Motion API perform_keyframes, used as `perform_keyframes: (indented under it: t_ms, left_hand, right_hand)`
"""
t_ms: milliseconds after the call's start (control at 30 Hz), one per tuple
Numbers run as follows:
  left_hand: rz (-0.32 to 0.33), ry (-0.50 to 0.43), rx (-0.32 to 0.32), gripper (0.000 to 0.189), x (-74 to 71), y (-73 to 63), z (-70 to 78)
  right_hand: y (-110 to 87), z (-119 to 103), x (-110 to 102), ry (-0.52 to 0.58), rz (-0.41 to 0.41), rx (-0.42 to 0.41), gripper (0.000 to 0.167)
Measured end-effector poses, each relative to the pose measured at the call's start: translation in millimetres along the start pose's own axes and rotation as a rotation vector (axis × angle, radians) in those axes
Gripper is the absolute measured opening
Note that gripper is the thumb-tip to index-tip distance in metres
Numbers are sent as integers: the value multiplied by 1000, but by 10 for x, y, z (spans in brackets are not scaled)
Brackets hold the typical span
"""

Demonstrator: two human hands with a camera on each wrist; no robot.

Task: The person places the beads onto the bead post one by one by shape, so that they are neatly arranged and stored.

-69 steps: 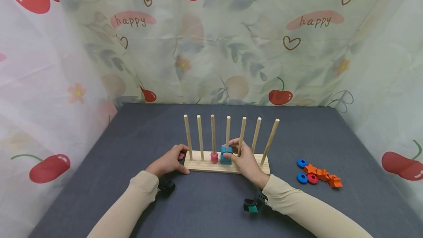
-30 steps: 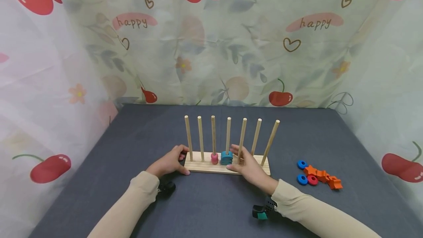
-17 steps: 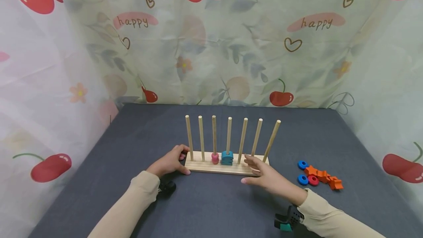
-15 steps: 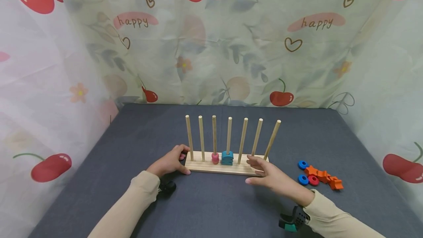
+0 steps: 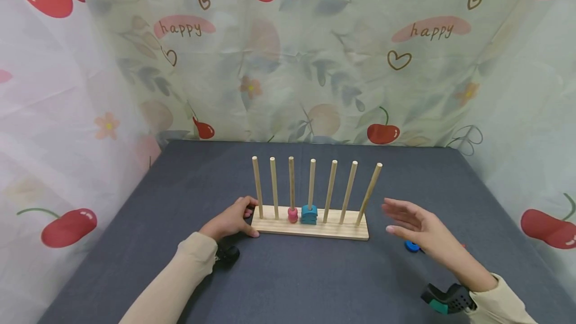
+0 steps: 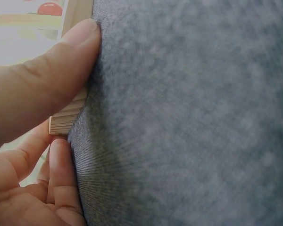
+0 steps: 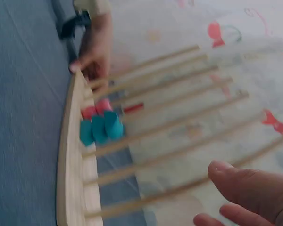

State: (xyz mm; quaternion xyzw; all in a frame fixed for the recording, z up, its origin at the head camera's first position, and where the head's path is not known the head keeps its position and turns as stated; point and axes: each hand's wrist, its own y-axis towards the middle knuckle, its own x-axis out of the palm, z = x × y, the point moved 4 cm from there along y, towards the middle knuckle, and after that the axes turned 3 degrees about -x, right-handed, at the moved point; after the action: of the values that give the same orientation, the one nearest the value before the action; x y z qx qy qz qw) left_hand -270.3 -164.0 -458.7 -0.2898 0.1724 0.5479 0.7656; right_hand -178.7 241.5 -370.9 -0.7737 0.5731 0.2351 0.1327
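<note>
A wooden peg board (image 5: 337, 232) with a row of several upright pegs stands on the table. My left hand (image 5: 228, 220) grips its left end, thumb (image 6: 52, 77) at the front edge and fingers at the end and behind. Pink beads (image 5: 292, 215) sit low on the third peg from the left. Teal pieces (image 7: 100, 129) are stacked on the peg beside them. My right hand (image 5: 420, 226) is off to the right of the board, fingers extended and holding nothing. Beneath it a blue ring (image 5: 411, 246) peeks out; the other loose pieces there are hidden by the hand.
The dark cloth-covered table (image 5: 288, 284) extends around the board. A patterned curtain (image 5: 288, 64) hangs behind it and at both sides. A black wrist camera (image 5: 450, 298) is strapped below the right hand.
My right hand has let go of the teal pieces, which settled low on their peg, and moved right over the loose rings and orange stars. The left hand has stayed put.
</note>
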Motion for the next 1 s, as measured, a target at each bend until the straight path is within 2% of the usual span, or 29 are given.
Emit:
perform_keyframes:
  t_ms: [167,333,567,733,1000]
  left_hand:
    - [-2,-6,-4,75,-2,-10,3]
    - [-1,-5,-7,75,-2,-4,1]
    - [2,0,-6,76,5,-1,-1]
    - [0,4,-4,76,11,0,-13]
    - [-2,9,-13,75,7,9,-22]
  right_hand:
    - [-84,114,-138,-69,87,-5,60]
    - [-137,308,-221,-147,120,48,61]
    - [-190,622,-273,-199,54,169,64]
    - [-216,793,-265,-237,9,224,66]
    - [-217,872,-275,-254,12,215,58]
